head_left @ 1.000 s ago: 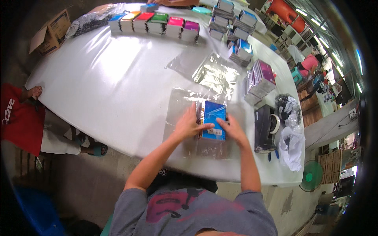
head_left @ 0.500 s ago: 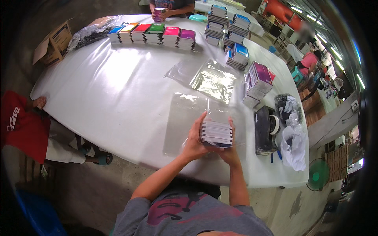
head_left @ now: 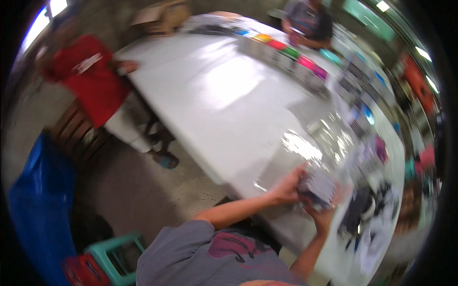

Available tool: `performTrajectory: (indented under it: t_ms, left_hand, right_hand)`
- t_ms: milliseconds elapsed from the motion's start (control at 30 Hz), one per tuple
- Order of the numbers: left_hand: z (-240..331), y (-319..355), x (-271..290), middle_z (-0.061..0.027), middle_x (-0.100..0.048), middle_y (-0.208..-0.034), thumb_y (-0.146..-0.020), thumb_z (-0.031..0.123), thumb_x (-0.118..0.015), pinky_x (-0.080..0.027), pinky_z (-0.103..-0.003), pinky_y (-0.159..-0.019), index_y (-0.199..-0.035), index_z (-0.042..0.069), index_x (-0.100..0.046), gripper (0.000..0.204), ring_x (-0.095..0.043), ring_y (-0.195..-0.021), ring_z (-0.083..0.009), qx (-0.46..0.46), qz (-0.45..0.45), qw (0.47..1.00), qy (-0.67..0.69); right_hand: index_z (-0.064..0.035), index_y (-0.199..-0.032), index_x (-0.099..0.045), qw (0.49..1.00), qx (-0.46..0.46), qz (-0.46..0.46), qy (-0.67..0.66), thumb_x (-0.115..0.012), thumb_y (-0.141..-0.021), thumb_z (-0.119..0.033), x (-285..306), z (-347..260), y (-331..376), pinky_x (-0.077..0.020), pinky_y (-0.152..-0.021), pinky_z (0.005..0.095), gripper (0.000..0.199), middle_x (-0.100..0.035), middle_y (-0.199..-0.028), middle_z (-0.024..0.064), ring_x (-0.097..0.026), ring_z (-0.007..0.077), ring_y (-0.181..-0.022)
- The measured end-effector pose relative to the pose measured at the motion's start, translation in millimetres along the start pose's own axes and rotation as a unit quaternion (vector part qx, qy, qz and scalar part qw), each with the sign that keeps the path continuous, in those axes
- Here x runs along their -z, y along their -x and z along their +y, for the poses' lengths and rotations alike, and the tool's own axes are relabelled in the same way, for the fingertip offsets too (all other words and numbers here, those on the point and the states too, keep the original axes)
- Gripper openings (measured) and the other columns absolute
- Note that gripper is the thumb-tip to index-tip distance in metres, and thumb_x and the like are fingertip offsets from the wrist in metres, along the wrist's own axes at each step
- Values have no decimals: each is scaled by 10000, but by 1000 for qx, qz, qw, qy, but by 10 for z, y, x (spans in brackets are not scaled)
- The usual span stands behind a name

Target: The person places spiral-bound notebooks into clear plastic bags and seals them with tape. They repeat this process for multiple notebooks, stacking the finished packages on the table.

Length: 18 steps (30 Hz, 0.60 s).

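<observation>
I have the left hand (head_left: 289,186) and the right hand (head_left: 321,215) pressed around a stack of spiral notebooks (head_left: 317,188), gripping it above the counter (head_left: 186,90) near its edge. Blur stops me telling whether the stack is bagged; a flat clear bag (head_left: 275,168) lies beside the left hand, and I cannot see inside the cardboard box (head_left: 167,20).
</observation>
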<state>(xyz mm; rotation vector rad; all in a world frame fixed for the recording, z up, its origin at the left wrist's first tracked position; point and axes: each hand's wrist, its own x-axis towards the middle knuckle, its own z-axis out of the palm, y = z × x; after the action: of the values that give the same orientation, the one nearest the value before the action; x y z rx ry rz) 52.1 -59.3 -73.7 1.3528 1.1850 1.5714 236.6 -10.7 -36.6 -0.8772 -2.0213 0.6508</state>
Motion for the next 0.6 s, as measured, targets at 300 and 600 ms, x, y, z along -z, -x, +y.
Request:
performTrajectory:
  t_ms: [300, 600]
  left_hand:
    - [427, -71, 143, -33, -552, -1093, -750, 157, -711, -375, -391, -916, -1058, 160, -575, 337, -509, -1109, -205, -414, 13, 868, -274]
    - [532, -141, 318, 3, -553, -1205, -693, 204, -751, -334, -389, -937, -1177, 201, -555, 522, -486, -1188, -165, -312, -114, 913, -237]
  right_hand:
    - [-89, -961, -550, 979, 197, -28, 53, -623, -850, -215, 491, -480, -332, -274, -1016, 621, 183, -319, -1424, 167, -298, 355, -1323]
    - [-16, -1295, -442, 998, 25, 39, -48, -771, -695, -324, 358, -172, 173, -320, -1033, 462, 750, -391, -1375, 169, -398, 322, -1257]
